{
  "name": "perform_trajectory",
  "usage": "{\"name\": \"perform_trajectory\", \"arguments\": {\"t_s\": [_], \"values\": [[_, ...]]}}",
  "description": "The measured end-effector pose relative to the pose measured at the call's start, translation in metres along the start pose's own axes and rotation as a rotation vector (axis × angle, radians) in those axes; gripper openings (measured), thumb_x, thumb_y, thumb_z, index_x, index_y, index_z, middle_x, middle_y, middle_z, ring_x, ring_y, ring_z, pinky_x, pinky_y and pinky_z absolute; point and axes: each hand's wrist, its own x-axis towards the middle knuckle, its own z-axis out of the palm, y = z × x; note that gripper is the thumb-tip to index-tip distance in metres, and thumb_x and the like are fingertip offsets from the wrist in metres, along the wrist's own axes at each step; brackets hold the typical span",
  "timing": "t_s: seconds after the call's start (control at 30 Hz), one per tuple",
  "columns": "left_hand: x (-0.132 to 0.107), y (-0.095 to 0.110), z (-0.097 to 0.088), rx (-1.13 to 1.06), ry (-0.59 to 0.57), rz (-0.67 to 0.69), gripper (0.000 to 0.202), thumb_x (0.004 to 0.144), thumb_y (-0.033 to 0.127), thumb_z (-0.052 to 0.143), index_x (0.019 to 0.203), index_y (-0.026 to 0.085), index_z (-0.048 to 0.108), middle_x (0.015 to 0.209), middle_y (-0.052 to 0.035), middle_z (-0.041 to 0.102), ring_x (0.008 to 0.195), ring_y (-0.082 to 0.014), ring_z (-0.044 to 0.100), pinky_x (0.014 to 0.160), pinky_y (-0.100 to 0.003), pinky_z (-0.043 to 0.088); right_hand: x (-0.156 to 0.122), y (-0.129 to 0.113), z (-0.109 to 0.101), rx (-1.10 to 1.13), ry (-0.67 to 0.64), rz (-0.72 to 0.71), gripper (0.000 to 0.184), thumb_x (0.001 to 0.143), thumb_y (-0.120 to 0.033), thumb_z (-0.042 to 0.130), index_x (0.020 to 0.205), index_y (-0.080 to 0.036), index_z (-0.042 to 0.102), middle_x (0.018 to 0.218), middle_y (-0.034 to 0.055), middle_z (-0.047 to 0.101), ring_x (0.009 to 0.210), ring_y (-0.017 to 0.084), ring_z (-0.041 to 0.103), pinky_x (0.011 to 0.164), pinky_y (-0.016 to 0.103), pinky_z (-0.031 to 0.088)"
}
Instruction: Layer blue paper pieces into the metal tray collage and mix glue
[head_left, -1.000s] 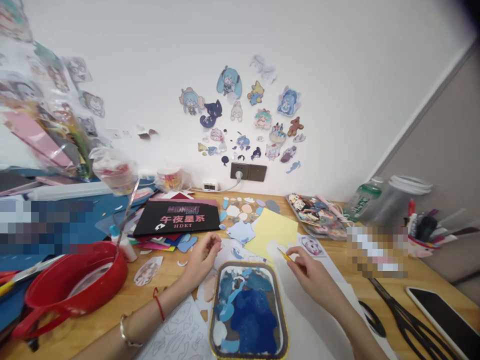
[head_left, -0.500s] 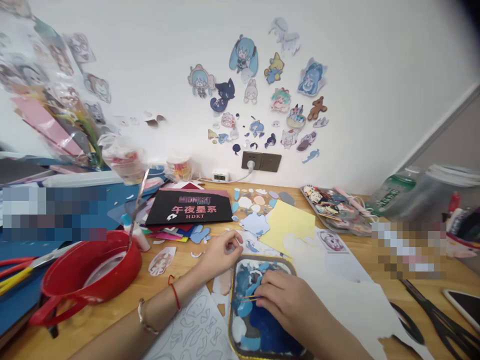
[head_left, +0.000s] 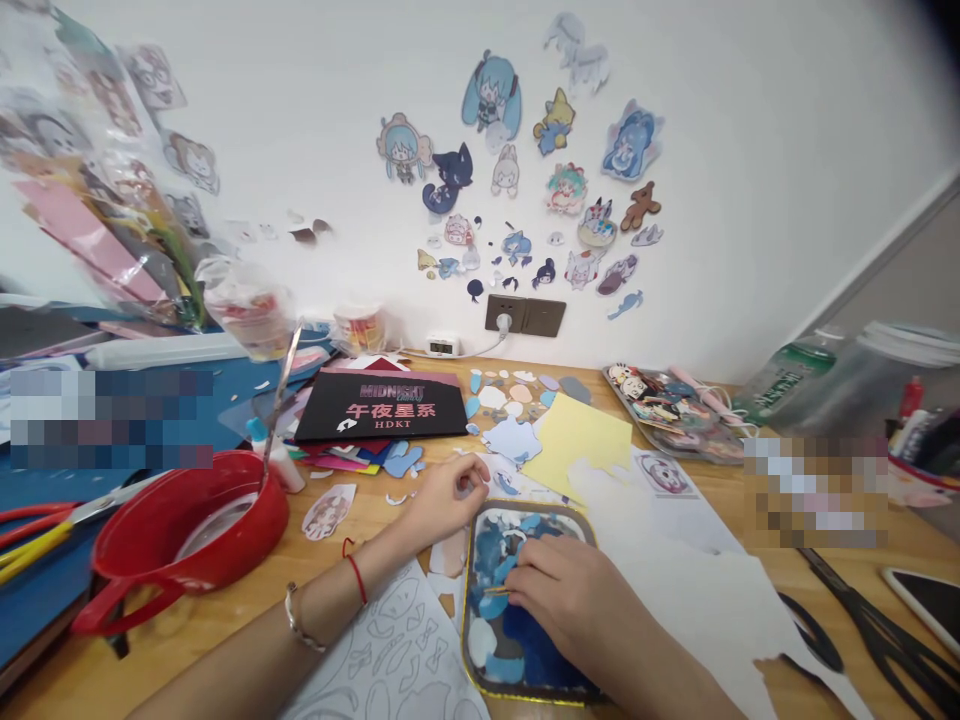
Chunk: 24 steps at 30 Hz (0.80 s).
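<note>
My right hand (head_left: 562,585) reaches over a gold-rimmed tray (head_left: 467,620) of blue, dark blue and white cut pieces. Its fingers pinch a thin yellowish stick (head_left: 496,591), whose tip points left over the pieces. My left hand (head_left: 454,492) is curled at the tray's upper left corner, thumb and fingers together; whether anything small sits in them is hidden. A sheet with line-drawn shapes (head_left: 405,640) lies under my left forearm. Beyond the hands are a pale blue cut-out (head_left: 511,440) and a yellow sheet (head_left: 577,445).
To the left are a red pan (head_left: 187,580), scissors with red and yellow handles (head_left: 67,530) and a glue bottle (head_left: 281,460). Black scissors (head_left: 855,610) and a phone (head_left: 926,605) lie at right. A black folder (head_left: 382,408) rests near the wall.
The camera view has tilted and shifted slightly. Both hands keep nearly the same poses, and the stick stays over the tray with its tip in about the same place.
</note>
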Motion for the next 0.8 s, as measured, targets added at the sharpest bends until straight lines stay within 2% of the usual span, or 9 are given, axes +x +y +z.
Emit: {"name": "perform_trajectory", "arguments": {"t_s": [0.27, 0.47, 0.67, 0.8], "values": [[0.0, 0.002, 0.001, 0.036, -0.029, -0.005, 0.006, 0.07, 0.013, 0.05, 0.072, 0.018, 0.054, 0.061, 0.0029, 0.058, 0.062, -0.0127, 0.052, 0.062, -0.023, 0.037, -0.003, 0.001, 0.003, -0.005, 0.03, 0.002, 0.012, 0.086, -0.019, 0.049, 0.077, -0.019, 0.058, 0.072, -0.0004, 0.055, 0.064, 0.015, 0.045, 0.057, 0.027, 0.028], [0.0, 0.003, 0.001, 0.011, -0.034, 0.003, 0.002, 0.071, 0.016, 0.053, 0.071, 0.018, 0.054, 0.063, 0.0024, 0.06, 0.063, -0.0126, 0.054, 0.061, -0.023, 0.038, -0.006, 0.002, 0.008, -0.045, -0.041, -0.018, 0.015, 0.085, -0.01, 0.046, 0.077, -0.019, 0.055, 0.075, -0.0006, 0.055, 0.066, 0.015, 0.043, 0.058, 0.028, 0.026], [0.0, 0.003, 0.001, 0.008, -0.028, 0.014, 0.003, 0.071, 0.016, 0.054, 0.072, 0.018, 0.055, 0.065, 0.0019, 0.062, 0.067, -0.0136, 0.054, 0.062, -0.023, 0.038, -0.008, -0.002, 0.001, -0.018, -0.081, -0.016, 0.014, 0.083, -0.008, 0.047, 0.082, -0.02, 0.054, 0.078, -0.0014, 0.055, 0.068, 0.016, 0.042, 0.06, 0.029, 0.026], [-0.001, 0.004, -0.001, 0.037, -0.028, 0.031, 0.005, 0.07, 0.014, 0.054, 0.072, 0.018, 0.056, 0.066, 0.0017, 0.062, 0.067, -0.0133, 0.052, 0.061, -0.023, 0.037, -0.009, -0.002, -0.004, -0.045, -0.096, -0.024, 0.015, 0.078, -0.006, 0.048, 0.075, -0.02, 0.053, 0.075, -0.0007, 0.054, 0.065, 0.016, 0.04, 0.058, 0.029, 0.023]]}}
